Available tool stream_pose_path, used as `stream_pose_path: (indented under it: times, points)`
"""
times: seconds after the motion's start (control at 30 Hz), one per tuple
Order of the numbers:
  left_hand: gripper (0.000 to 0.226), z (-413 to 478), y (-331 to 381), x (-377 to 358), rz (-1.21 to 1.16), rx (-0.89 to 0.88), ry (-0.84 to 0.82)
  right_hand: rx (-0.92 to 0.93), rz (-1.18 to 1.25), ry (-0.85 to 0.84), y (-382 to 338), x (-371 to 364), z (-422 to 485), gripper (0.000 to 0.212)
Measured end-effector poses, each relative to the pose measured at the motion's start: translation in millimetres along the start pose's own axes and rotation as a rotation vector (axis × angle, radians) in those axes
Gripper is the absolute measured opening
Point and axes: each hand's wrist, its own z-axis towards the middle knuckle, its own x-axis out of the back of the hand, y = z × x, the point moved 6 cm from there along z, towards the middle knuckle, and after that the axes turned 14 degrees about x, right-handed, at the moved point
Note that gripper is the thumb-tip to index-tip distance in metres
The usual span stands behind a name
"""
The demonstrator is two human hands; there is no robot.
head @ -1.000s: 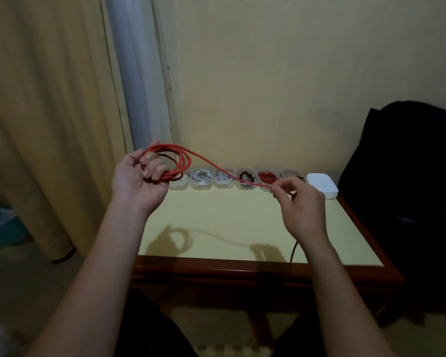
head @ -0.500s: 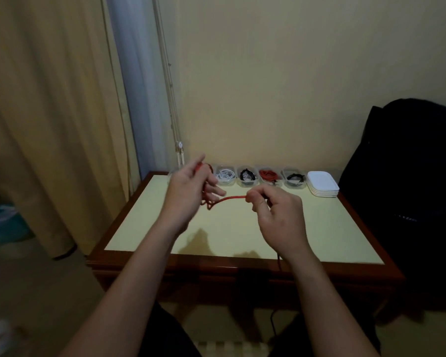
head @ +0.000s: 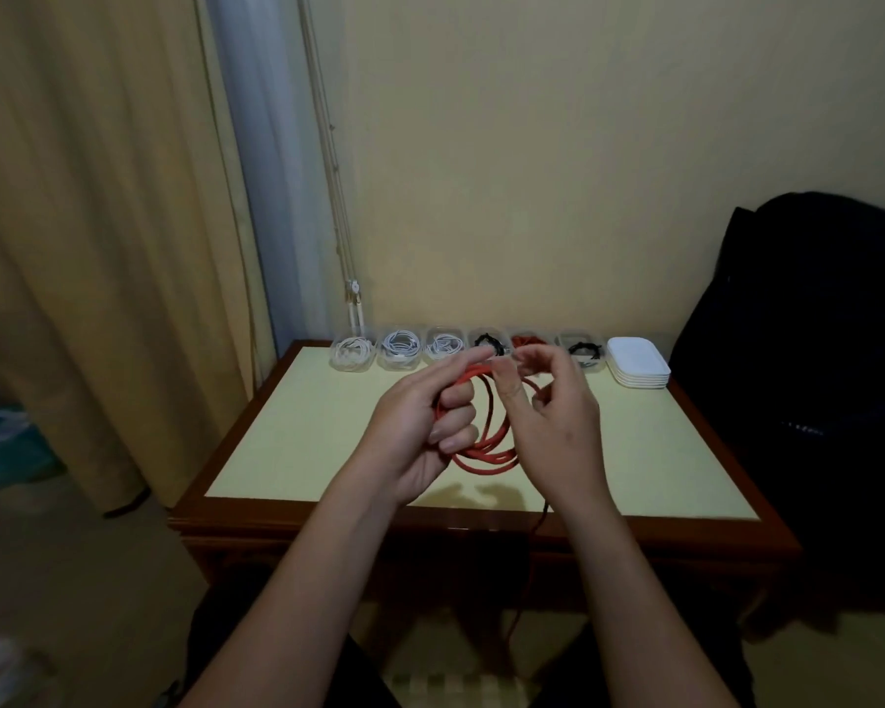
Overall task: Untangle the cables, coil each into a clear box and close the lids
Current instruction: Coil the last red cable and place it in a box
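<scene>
Winding the red cable between both hands

Holding the coil is the left hand (head: 415, 426), its fingers curled round a bundle of loops of the red cable (head: 484, 452). The loops hang in a ring between the two hands, just above the table (head: 302, 426). The right hand (head: 558, 421) sits close beside it, thumb and forefinger apparently pinching the strand at the top of the ring, the other fingers loosely bent; blur hides the exact contact.

From under the right hand a loose tail (head: 535, 528) drops over the near edge of the table, so the unwound length lies below and toward the body, on the right hand's side. That hand is the nearer one to feed it up onto the coil.

The boxes (head: 399, 350) stand in a row beyond both hands, with the stacked lids (head: 637, 365) beyond the right. All six seem filled; whether one is free I cannot tell.
</scene>
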Motion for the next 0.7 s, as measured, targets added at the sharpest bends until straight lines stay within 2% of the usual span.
stream_pose_path:
  times: [0.1,0.2,0.37,0.47,0.53,0.7]
  points:
    - [0.049,-1,3,-1,-0.086,-0.008,-0.052,-0.127,0.160,-0.134,3,-7,-7,0.044]
    - [0.044,-3,2,-2,-0.149,0.009,-0.103,-0.143,0.206,-0.182,-1,-7,-8,0.050]
    - [0.038,-4,-1,-2,-0.211,0.026,-0.128,-0.161,0.259,-0.273,-5,-11,-5,0.041]
    - [0.038,-3,-2,0,-0.134,-0.006,-0.095,-0.151,0.313,-0.253,-5,-9,-4,0.025]
    - [0.041,-3,-2,1,-0.077,-0.032,-0.078,-0.159,0.342,-0.236,-3,-10,-3,0.022]
    - [0.044,1,-5,3,-0.092,-0.045,-0.087,-0.344,0.666,-0.212,4,-21,-8,0.045]
